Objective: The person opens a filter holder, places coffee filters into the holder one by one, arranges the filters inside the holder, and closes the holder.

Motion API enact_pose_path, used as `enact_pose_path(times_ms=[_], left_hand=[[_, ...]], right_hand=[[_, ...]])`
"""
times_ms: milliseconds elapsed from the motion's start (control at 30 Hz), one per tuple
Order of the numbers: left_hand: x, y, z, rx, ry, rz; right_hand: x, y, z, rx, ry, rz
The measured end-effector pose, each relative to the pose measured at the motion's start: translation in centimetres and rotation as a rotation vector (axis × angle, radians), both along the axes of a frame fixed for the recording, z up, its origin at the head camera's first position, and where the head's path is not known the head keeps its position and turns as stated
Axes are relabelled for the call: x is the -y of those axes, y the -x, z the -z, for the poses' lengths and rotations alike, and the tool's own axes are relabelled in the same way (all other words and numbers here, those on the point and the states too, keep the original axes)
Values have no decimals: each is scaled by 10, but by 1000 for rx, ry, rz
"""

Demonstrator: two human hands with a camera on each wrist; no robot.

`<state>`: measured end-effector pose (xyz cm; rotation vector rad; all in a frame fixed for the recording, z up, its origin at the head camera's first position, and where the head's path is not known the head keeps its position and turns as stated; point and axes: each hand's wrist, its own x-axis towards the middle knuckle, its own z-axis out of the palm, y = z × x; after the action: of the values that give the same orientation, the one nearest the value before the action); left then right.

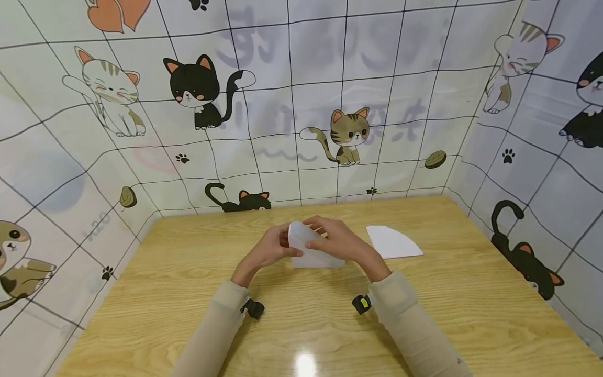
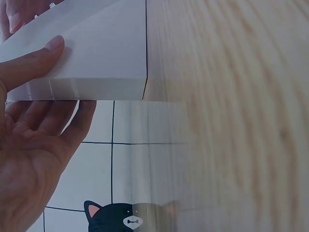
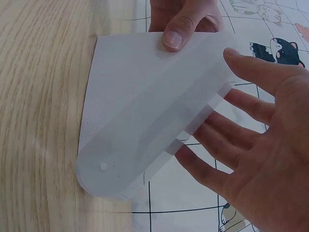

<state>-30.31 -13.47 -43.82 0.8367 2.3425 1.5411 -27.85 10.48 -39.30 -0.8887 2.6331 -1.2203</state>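
A white folded card piece (image 1: 317, 260) stands upright on the wooden table, with one straight side, a slanted edge and a rounded corner. In the right wrist view, small tabs (image 3: 199, 121) line the slanted edge of this card piece (image 3: 120, 87). My left hand (image 1: 270, 246) grips its left side, thumb on the near face and fingers behind. On the slanted side, my right hand (image 1: 346, 241) pinches the card between the thumb on its face and the fingers at the tabs. The left wrist view shows a narrow side wall (image 2: 96, 88), so the piece has some thickness.
A white quarter-circle card piece (image 1: 394, 242) lies flat on the table, right of my right hand. Behind the wooden table (image 1: 188, 251) and along its sides hangs a white gridded cloth (image 1: 273, 68) printed with cartoon cats. A black wrist camera (image 1: 254, 308) sits at each sleeve.
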Motion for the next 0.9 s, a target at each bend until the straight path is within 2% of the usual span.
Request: enact_pose_path(times_ms=[367, 700, 900], left_hand=[[1, -3, -1, -4, 31, -6], [3, -2, -2, -9, 58, 14], [2, -1, -2, -8, 69, 15]], right_hand=[[11, 0, 6, -33, -19, 48], [17, 0, 8, -94, -22, 83], [18, -1, 9, -97, -27, 96]])
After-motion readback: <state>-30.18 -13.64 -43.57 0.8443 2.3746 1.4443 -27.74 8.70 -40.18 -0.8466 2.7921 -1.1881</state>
